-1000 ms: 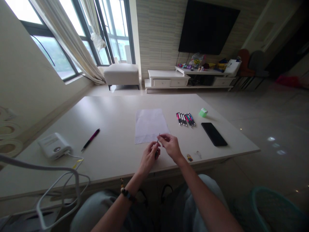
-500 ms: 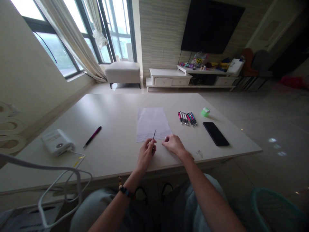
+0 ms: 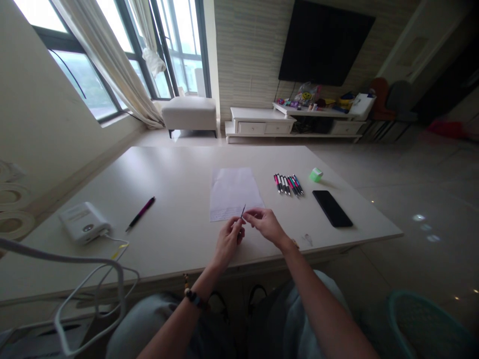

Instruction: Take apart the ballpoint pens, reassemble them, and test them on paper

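Slantwise, a thin dark rod, tip away and rightward, closed grip of left hand

On the table — a sheet at centre, pens to its right, then a phone further right; to the sheet's left, a lone pen, with a box beyond it — lower left.

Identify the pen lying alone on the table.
The dark magenta pen, left of the white paper sheet; the other pens lie bunched together right of it.
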Available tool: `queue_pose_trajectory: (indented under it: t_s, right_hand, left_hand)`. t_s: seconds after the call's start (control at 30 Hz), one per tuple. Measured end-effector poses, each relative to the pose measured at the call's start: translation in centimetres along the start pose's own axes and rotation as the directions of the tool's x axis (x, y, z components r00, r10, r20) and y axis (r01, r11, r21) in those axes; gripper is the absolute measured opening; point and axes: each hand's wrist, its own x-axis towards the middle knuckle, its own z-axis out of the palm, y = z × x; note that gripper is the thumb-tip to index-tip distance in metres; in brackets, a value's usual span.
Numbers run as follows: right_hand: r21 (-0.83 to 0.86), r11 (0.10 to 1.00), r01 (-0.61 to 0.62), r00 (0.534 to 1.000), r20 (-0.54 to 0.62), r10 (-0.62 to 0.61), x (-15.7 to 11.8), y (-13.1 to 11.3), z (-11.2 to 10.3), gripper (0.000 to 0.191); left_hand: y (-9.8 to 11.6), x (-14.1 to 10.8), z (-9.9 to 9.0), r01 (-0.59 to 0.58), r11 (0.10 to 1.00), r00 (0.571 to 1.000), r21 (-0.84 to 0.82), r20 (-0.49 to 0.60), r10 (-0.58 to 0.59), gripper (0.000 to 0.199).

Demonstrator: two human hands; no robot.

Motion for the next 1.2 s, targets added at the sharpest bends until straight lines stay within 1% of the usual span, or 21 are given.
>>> queue_pose_trajectory:
  t_s: [0.1,0.17,0.23,0.27,0.3,0.33,0.4,0.47,0.5,0.53,0.57,0.63,0.67,0.7,0.77,0.8,0.87,0.93,1.03,1.13,1.2]
  right_hand:
    - [0.058,0.998,-0.017,0.999,-0.029,0.018,0.2,-0.1,0.7,0.030]
    - [0.092,0.996,0.004,0.988,-0.157,0.010,0.6,-0.1,0.5,0.031]
    - [0.120,0.992,0.048,0.948,-0.319,-0.007,1.0,-0.2,0.0,0.032]
    - [0.125,0.990,0.057,0.931,-0.365,-0.007,1.1,-0.2,-0.3,0.033]
    - [0.126,0.991,0.047,0.930,-0.368,0.003,1.2,-0.2,-0.5,0.034]
    - [0.120,0.993,0.020,0.945,-0.326,0.021,1.2,-0.1,-0.5,0.035]
    - [0.091,0.995,-0.046,0.984,-0.167,0.061,0.9,0.0,-0.2,0.038]
    - [0.073,0.995,-0.065,0.997,-0.026,0.067,0.7,0.1,0.4,0.041]
    - [0.075,0.996,-0.050,0.999,-0.006,0.050,0.6,0.1,0.6,0.041]
    - [0.086,0.996,-0.023,0.999,-0.033,0.026,0.7,0.0,0.8,0.041]
    - [0.104,0.995,0.007,0.995,-0.104,0.004,0.8,-0.1,0.7,0.041]
    - [0.123,0.991,0.048,0.959,-0.283,-0.011,1.1,-0.3,0.1,0.042]
    - [0.108,0.993,0.044,0.941,-0.338,-0.005,1.3,-0.3,-0.3,0.042]
    - [0.062,0.998,0.020,0.936,-0.352,0.003,1.3,-0.2,-0.7,0.041]
    - [-0.127,0.990,-0.061,0.953,-0.301,0.020,1.1,0.3,-1.1,0.036]
    - [-0.252,0.963,-0.093,0.964,-0.263,0.024,0.8,0.6,-1.0,0.032]
    - [-0.491,0.862,-0.125,0.981,-0.193,0.032,0.1,1.2,-0.2,0.027]
    - [-0.664,0.736,-0.129,0.989,-0.142,0.046,-0.5,1.4,0.8,0.028]
    - [-0.786,0.606,-0.123,0.992,-0.110,0.060,-0.8,1.2,1.7,0.034]
    - [-0.786,0.604,-0.133,0.990,-0.139,0.037,-0.6,0.9,1.2,0.035]
    - [-0.751,0.640,-0.161,0.980,-0.198,0.013,-0.5,0.8,0.4,0.031]
  left_hand:
    - [-0.2,0.0,0.2,-0.006,1.000,0.999,-0.016,0.038,0.007,0.039]
    - [-0.3,0.0,0.1,0.001,1.000,0.998,-0.027,0.058,0.001,0.039]
    - [-0.4,-0.1,0.1,0.013,0.999,0.998,-0.033,0.065,-0.011,0.039]
    - [-0.4,-0.1,0.0,0.017,0.999,0.998,-0.033,0.063,-0.015,0.039]
    - [-0.4,-0.1,0.0,0.018,0.999,0.998,-0.031,0.058,-0.016,0.039]
    - [-0.4,-0.1,0.0,0.016,1.000,0.999,-0.027,0.051,-0.014,0.039]
    - [-0.4,0.0,0.0,0.010,1.000,0.999,-0.017,0.035,-0.010,0.039]
    - [-0.5,0.1,0.0,0.012,1.000,1.000,-0.016,0.019,-0.011,0.039]
    - [-0.6,0.1,0.0,0.016,1.000,1.000,-0.019,0.016,-0.016,0.039]
    - [-0.7,0.2,0.0,0.021,0.999,1.000,-0.024,0.012,-0.021,0.039]
    - [-0.8,0.2,0.0,0.025,0.999,1.000,-0.029,0.008,-0.025,0.040]
    - [-0.9,0.4,-0.2,0.029,0.999,1.000,-0.039,-0.012,-0.029,0.041]
    - [-1.0,0.4,-0.4,0.026,0.999,0.999,-0.045,-0.030,-0.028,0.041]
    - [-1.0,0.5,-0.6,0.024,0.998,0.998,-0.053,-0.052,-0.026,0.042]
    - [-1.1,0.7,-1.0,0.025,0.997,0.996,-0.073,-0.087,-0.031,0.043]
    - [-1.1,0.8,-1.3,0.034,0.996,0.994,-0.083,-0.096,-0.042,0.044]
    - [-1.0,0.8,-1.5,0.062,0.995,0.992,-0.076,-0.106,-0.069,0.045]
    - [-1.0,0.8,-1.6,0.064,0.998,0.990,0.004,-0.127,-0.063,0.040]
    - [-0.9,0.8,-1.5,-0.027,0.956,0.976,0.292,-0.199,0.089,0.029]
    - [-1.0,1.2,-1.2,-0.082,0.841,0.946,0.535,-0.224,0.235,0.024]
    - [-1.0,1.7,-1.0,-0.073,0.788,0.942,0.611,-0.218,0.257,0.024]
